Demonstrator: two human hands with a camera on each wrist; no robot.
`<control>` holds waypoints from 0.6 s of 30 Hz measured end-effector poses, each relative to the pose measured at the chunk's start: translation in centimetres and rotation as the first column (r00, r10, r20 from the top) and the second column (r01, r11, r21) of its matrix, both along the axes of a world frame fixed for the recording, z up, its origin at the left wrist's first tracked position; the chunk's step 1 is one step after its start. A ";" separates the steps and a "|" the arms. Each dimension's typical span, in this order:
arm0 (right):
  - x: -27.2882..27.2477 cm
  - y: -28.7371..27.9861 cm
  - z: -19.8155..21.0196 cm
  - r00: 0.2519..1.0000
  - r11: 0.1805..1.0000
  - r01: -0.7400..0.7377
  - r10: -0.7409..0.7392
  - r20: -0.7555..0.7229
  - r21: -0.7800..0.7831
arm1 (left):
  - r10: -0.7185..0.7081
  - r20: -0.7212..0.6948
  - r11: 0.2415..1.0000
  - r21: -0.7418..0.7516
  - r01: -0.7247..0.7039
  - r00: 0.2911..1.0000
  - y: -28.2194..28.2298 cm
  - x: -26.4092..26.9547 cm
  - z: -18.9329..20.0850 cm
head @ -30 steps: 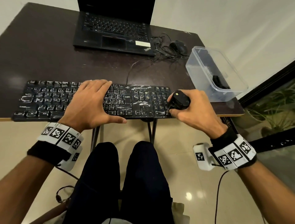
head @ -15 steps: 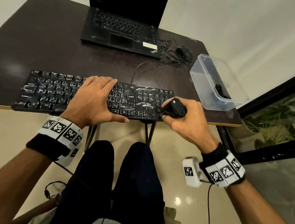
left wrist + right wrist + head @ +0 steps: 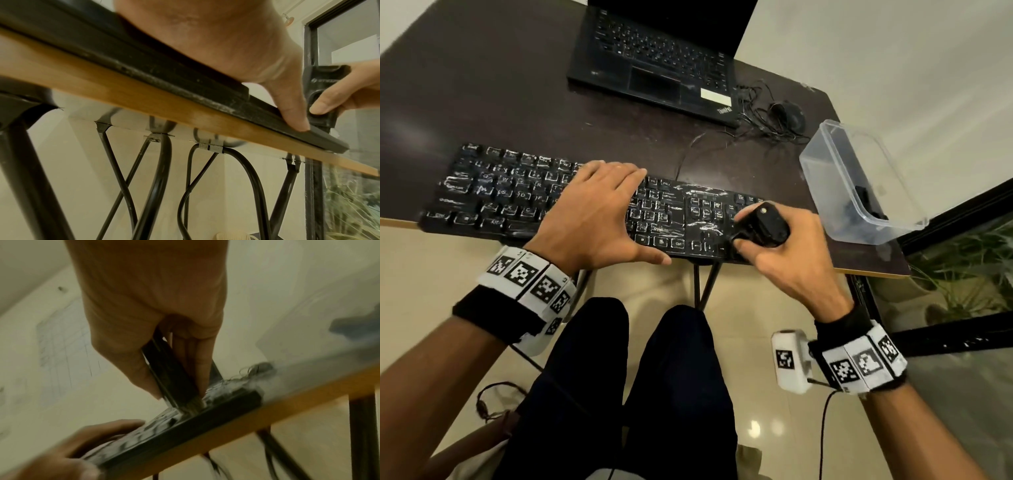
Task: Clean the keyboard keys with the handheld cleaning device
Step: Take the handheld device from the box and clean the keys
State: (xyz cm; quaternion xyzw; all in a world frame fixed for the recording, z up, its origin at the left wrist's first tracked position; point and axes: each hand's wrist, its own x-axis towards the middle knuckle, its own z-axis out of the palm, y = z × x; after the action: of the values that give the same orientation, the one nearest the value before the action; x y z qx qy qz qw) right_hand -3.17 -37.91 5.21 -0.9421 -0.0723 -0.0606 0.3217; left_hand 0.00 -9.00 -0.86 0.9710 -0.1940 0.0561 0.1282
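The right hand (image 3: 787,260) has its fingers and thumb clenched round the small black handheld cleaning device (image 3: 763,224), thumb tip pressed low on its near face and the fingers wrapped behind; the right wrist view shows a short tuft of bristles at its lower end set down among the keys. Compared with a second ago, that brush end has travelled leftward and toward the near edge, from the far-right end of the long black keyboard with white-smeared keys (image 3: 524,198) to the arrow-key cluster beside the number pad, so the sweep appears to be working inward along the near row. The left hand (image 3: 599,216) has not shifted: its fingers lie flat and spread over the middle keys, grasping nothing, thumb stretched along the near rim to steady the board. Much white residue shows on the left and centre keys, so the cleaning looks far from finished. The keyboard lies along the near edge of the dark brown table (image 3: 482,85). Beyond it sit a black laptop (image 3: 654,68), a black mouse (image 3: 787,114) with tangled cable, and at the right a clear plastic box (image 3: 822,161). The head camera has also leaned closer.
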 end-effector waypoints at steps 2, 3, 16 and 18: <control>-0.2 0.2 0.0 0.998 0.999 -0.041 0.042 -0.055 0.005 | -0.004 -0.005 1.000 0.006 0.004 1.000 -0.1 0.1 0.0; 0.0 -0.2 0.1 0.997 1.000 -0.025 0.024 -0.066 -0.001 | -0.003 -0.005 1.000 0.008 0.003 1.000 -0.1 0.1 0.0; 1.9 -3.4 1.1 0.998 0.996 0.049 -0.051 -0.023 -0.069 | 0.010 -0.020 1.000 0.030 -0.010 1.000 -0.2 0.0 0.4; 1.6 -3.3 1.1 0.995 0.999 -0.033 0.029 -0.090 -0.039 | 0.012 -0.015 1.000 0.027 -0.012 1.000 -0.3 0.0 0.5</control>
State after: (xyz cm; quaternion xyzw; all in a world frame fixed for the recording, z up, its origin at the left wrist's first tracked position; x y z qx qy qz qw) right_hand -1.56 -41.20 6.35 -0.9490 -0.0736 -0.0118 0.3062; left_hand 0.03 -9.27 -0.40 0.9742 -0.1878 0.0470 0.1163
